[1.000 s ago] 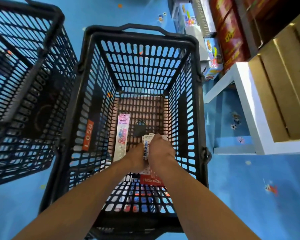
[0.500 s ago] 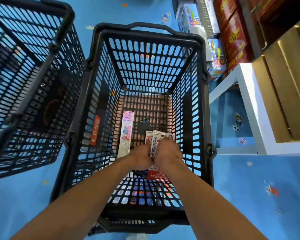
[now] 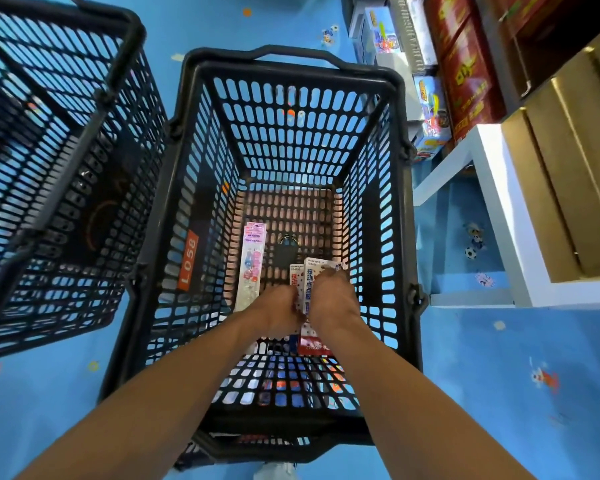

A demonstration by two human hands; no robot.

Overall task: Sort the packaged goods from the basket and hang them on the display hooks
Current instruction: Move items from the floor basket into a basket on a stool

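Standing on a blue patterned floor (image 3: 499,393) are two black slatted baskets: the middle basket (image 3: 400,209), bearing an orange label (image 3: 187,259), is sitting just beside a second basket (image 3: 66,168) on its left, while a white shelf (image 3: 516,244) is carrying brown cartons (image 3: 561,174) at the right. The person is reaching both bare arms down into the middle basket. The left hand (image 3: 278,311) and the right hand (image 3: 331,299) are meeting near the bottom, their fingers curling round a small fan of carded packs (image 3: 313,271). The cards' top edges are poking out above the knuckles, and at least two can be counted, the rest being hidden. One long pink packet (image 3: 250,265) is lying flat on the basket bottom just left of the left hand, one dark item (image 3: 286,249) is sitting beyond the fingers, and one red packet (image 3: 312,347) is showing under the wrists.
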